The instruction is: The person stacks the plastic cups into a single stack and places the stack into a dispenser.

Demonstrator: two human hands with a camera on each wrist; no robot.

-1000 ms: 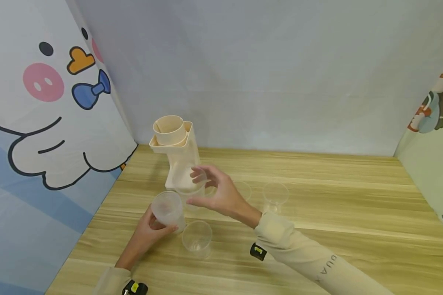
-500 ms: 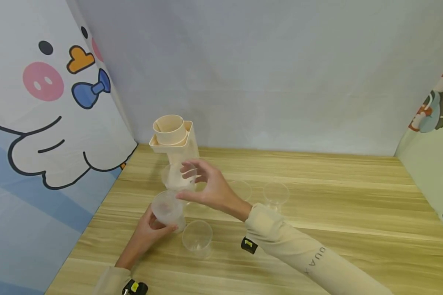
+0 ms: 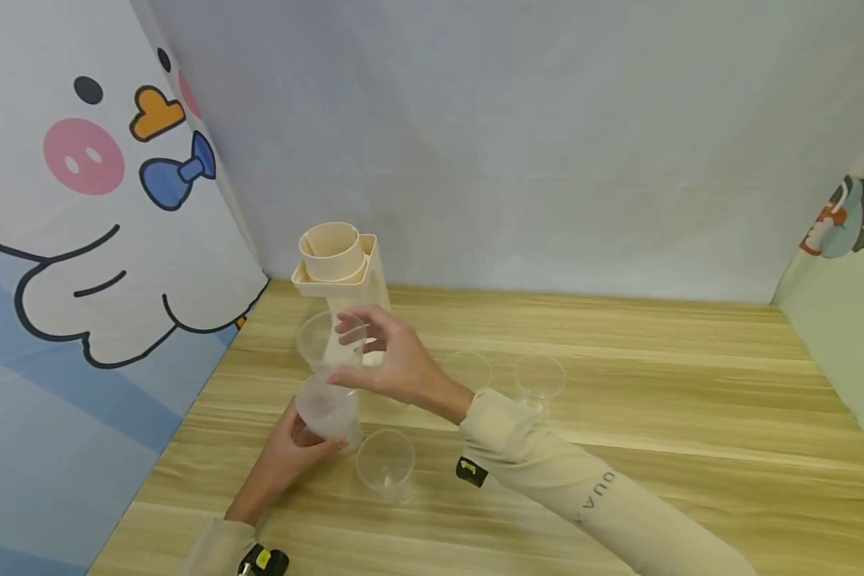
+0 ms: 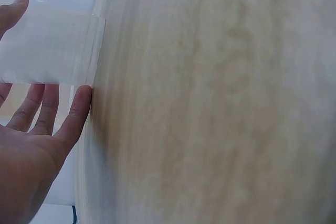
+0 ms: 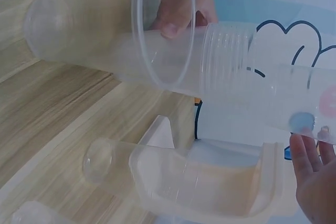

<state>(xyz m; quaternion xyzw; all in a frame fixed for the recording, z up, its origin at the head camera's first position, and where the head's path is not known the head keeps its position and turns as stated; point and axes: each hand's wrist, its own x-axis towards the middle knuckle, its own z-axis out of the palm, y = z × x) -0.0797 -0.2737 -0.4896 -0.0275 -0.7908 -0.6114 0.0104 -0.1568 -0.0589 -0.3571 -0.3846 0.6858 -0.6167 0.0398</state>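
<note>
My left hand [image 3: 288,452] holds a stack of clear plastic cups [image 3: 327,410] close over the table, thumb and fingers round its sides. In the right wrist view the stack's ridged rims [image 5: 228,59] lie together. My right hand [image 3: 396,360] grips one clear plastic cup [image 3: 315,340] between thumb and fingers. In the head view that cup sits just above the stack, its lower end overlapping the stack's mouth. The left wrist view shows the stack's frosted side [image 4: 47,45] between thumb and fingers.
A cream plastic stand [image 3: 374,276] with a round tube [image 3: 331,252] on top stands behind the hands. One clear cup [image 3: 385,460] stands in front; two more, a nearer cup [image 3: 468,368] and a farther cup [image 3: 540,376], stand to the right on the wooden table [image 3: 655,448].
My right hand has moved left with its cup, from beside the stack to just above it. The left hand and the stack have stayed in place.
</note>
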